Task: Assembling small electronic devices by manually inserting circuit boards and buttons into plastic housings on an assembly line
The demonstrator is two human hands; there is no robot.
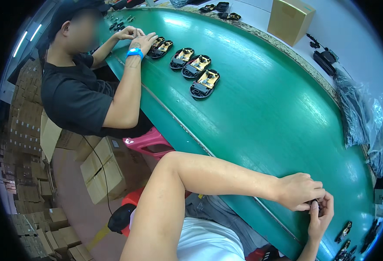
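Note:
My left hand (300, 192) reaches across to the right side of the green bench (261, 130), its fingers bent in a pinch. Against its fingertips is my right hand (322, 214), thumb and fingers also closed. Between them is a small dark part, mostly covered by the fingers, so its kind cannot be made out. Just right of my right hand lie small black-and-gold parts (343, 232). Farther up the bench, several opened computer mice (205, 84), black shells with tan circuit boards inside, lie in a line.
At the far left a co-worker's hands (143, 42) work over more opened mice (160, 47). A cardboard box (290, 21) and plastic bags (352, 111) sit along the bench's far edge. A pink stool (150, 142) and cartons (102, 170) stand on the floor at left.

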